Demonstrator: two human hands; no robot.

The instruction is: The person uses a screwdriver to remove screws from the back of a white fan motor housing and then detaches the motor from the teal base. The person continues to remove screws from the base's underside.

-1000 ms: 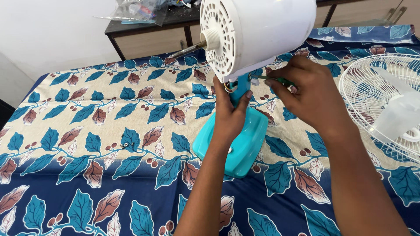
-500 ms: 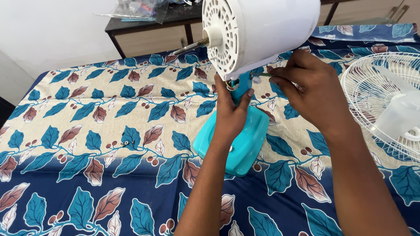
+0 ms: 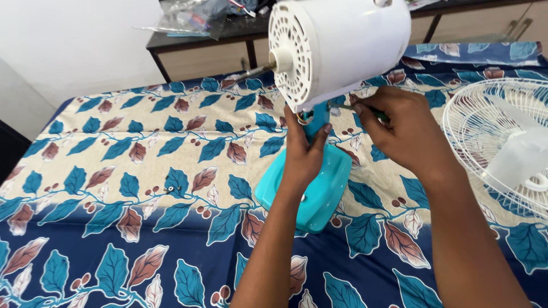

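Fan motor housing (image 3: 342,45), white, stands on its teal base (image 3: 311,188) on the leaf-print bedcover (image 3: 114,171). Left hand (image 3: 302,151) closed round the neck below it; right hand (image 3: 399,134) pinches a green screwdriver (image 3: 374,111) beside it. Risks: screwdriver slipping off, top-heavy fan tipping.

Left hand (image 3: 303,153) grips teal fan stand (image 3: 315,171); right hand (image 3: 402,132) holds screwdriver (image 3: 365,108) (green handle) under white motor housing (image 3: 342,45).

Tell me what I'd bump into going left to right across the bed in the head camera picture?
Small screws → left hand on the turquoise fan stand → right hand with a green screwdriver → white fan grille.
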